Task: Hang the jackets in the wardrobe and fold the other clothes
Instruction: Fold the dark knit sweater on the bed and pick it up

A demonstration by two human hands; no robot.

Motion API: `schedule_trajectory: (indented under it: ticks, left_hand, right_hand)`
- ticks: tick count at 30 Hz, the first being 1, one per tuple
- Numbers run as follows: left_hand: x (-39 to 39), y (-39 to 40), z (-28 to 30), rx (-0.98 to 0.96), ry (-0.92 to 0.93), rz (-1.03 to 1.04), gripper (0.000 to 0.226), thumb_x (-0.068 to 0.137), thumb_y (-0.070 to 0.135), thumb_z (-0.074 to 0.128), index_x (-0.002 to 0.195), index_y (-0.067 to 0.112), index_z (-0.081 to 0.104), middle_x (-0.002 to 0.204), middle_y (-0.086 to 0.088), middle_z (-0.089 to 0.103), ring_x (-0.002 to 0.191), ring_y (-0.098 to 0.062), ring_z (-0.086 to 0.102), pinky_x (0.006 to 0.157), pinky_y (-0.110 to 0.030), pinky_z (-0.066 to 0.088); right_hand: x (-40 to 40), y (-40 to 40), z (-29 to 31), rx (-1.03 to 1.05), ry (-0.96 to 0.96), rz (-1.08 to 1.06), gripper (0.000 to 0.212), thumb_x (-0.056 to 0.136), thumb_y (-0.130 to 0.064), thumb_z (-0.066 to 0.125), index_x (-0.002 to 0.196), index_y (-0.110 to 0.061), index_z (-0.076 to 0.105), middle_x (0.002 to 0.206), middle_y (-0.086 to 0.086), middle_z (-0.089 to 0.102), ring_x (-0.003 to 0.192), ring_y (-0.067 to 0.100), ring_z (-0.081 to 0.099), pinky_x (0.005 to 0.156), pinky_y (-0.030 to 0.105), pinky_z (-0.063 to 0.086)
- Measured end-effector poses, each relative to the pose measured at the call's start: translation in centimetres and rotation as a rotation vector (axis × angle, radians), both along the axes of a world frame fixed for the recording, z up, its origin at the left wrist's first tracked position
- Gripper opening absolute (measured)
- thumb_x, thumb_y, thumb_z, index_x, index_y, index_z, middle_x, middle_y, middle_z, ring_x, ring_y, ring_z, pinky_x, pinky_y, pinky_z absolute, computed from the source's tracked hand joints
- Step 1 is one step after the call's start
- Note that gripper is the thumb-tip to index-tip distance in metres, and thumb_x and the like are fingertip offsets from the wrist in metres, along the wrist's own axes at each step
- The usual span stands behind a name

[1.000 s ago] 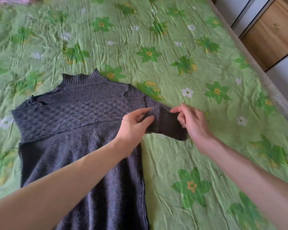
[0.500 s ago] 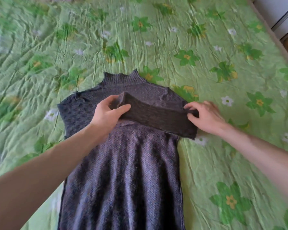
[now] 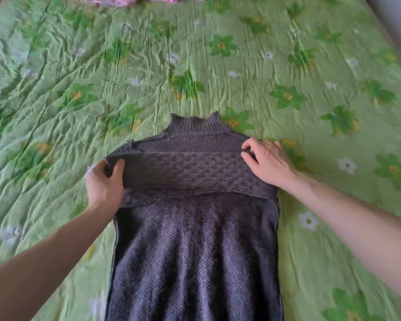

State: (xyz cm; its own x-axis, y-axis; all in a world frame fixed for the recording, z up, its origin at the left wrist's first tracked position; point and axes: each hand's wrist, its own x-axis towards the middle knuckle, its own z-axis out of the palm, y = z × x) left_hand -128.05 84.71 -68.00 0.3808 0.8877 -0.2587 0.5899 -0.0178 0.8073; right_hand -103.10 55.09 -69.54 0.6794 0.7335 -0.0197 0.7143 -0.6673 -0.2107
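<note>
Sweater [image 3: 195, 251] lies flat on bedspread [image 3: 56, 89]; its folded sleeve [image 3: 190, 172] spans the chest, left hand [image 3: 104, 181] gripping one end, right hand [image 3: 267, 161] pinching the other.

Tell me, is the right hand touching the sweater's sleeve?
Touching. The head view shows the right hand with fingers curled onto the folded sleeve at the sweater's shoulder.

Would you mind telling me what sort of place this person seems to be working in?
Most likely a bedroom at home. A wide bed covered by a green floral bedspread fills the view, a dark knitted sweater lies spread on it for folding, and pink clothes sit at its far edge.
</note>
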Motion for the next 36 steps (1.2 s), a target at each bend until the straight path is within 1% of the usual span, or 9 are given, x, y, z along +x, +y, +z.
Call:
schedule_trajectory:
  ticks: [4,7,10,12,14,19,21,31,36]
  left_hand:
    - [-0.1,0.5,-0.9,-0.027,0.256,0.000,0.034,0.101,0.021,0.057,0.129,0.003,0.057,0.124,-0.018,0.063,0.108,-0.036,0.061,0.089,-0.044,0.050]
    - [0.0,-2.0,-0.8,0.322,0.428,-0.268,0.056,0.103,0.031,0.051,0.151,0.006,0.034,0.154,-0.020,0.036,0.142,-0.040,0.032,0.117,-0.057,0.029]
    - [-0.3,-3.3,-2.6,0.617,0.379,-0.637,0.063,0.110,0.045,0.034,0.166,0.017,0.020,0.173,-0.011,0.017,0.160,-0.031,0.010,0.130,-0.050,0.010]
    - [-0.5,-2.8,-4.0,0.690,0.435,-0.743,0.067,0.109,0.051,0.028,0.167,0.020,0.019,0.173,-0.011,0.020,0.161,-0.032,0.013,0.131,-0.051,0.010]
    - [-0.7,-2.2,-4.5,0.750,0.494,-0.764,0.067,0.107,0.050,0.034,0.162,0.013,0.032,0.156,-0.019,0.043,0.145,-0.041,0.039,0.125,-0.055,0.023]
    - [-1.8,-0.7,-3.6,0.920,0.445,-0.703,0.035,0.107,0.028,0.037,0.120,0.004,0.058,0.102,-0.014,0.045,0.087,-0.036,0.046,0.081,-0.051,0.038]
    - [-2.2,0.1,-3.5,0.890,0.438,-0.699,0.031,0.107,0.028,0.037,0.112,0.005,0.057,0.104,-0.014,0.046,0.089,-0.035,0.046,0.081,-0.051,0.039]
    - [-2.4,1.5,-4.8,0.648,0.538,-0.773,0.062,0.094,0.048,0.035,0.142,0.009,0.042,0.136,-0.016,0.043,0.125,-0.039,0.041,0.117,-0.061,0.026]
    - [1.1,1.3,-2.1,0.670,0.338,-0.694,0.051,0.096,0.044,0.043,0.134,0.010,0.047,0.134,-0.012,0.047,0.124,-0.037,0.044,0.107,-0.052,0.036]
  right_hand:
    - [-1.8,0.8,-0.8,-0.012,-0.155,-0.098,0.037,0.110,-0.033,0.040,0.139,-0.015,0.053,0.135,0.006,0.061,0.118,0.027,0.055,0.101,0.043,0.039]
    - [-4.2,0.2,-1.0,0.099,-0.148,-0.020,0.045,0.112,-0.029,0.035,0.152,-0.013,0.047,0.160,0.005,0.044,0.148,0.023,0.040,0.123,0.045,0.031]
    - [-5.8,-1.4,-2.4,-0.015,-0.113,-0.013,0.058,0.110,-0.048,0.032,0.162,-0.024,0.033,0.172,-0.001,0.023,0.160,0.021,0.017,0.127,0.050,0.021]
    - [-5.6,-2.3,-3.3,-0.070,-0.048,-0.087,0.065,0.107,-0.059,0.024,0.166,-0.031,0.019,0.174,-0.003,0.013,0.161,0.019,0.009,0.128,0.050,0.018]
    - [-5.1,-2.6,-4.1,-0.074,-0.007,-0.092,0.068,0.106,-0.063,0.017,0.166,-0.033,0.013,0.174,-0.004,0.009,0.161,0.019,0.007,0.129,0.050,0.017]
    - [-4.9,-2.4,-3.8,-0.005,-0.019,-0.057,0.067,0.107,-0.058,0.022,0.167,-0.029,0.013,0.175,-0.004,0.007,0.161,0.017,0.004,0.129,0.050,0.012]
    - [-4.9,-2.4,-3.5,0.011,-0.043,-0.030,0.065,0.108,-0.056,0.023,0.167,-0.028,0.015,0.175,-0.005,0.008,0.161,0.017,0.005,0.130,0.049,0.010]
    - [-4.1,-1.9,-4.6,-0.151,-0.013,0.017,0.073,0.105,-0.064,0.011,0.167,-0.028,0.002,0.175,-0.006,0.002,0.161,0.014,-0.001,0.129,0.053,0.010]
    - [-2.3,0.0,-2.2,-0.020,0.074,-0.056,0.082,0.103,-0.070,0.019,0.167,-0.023,-0.001,0.173,-0.001,0.014,0.160,0.018,0.009,0.129,0.048,0.004]
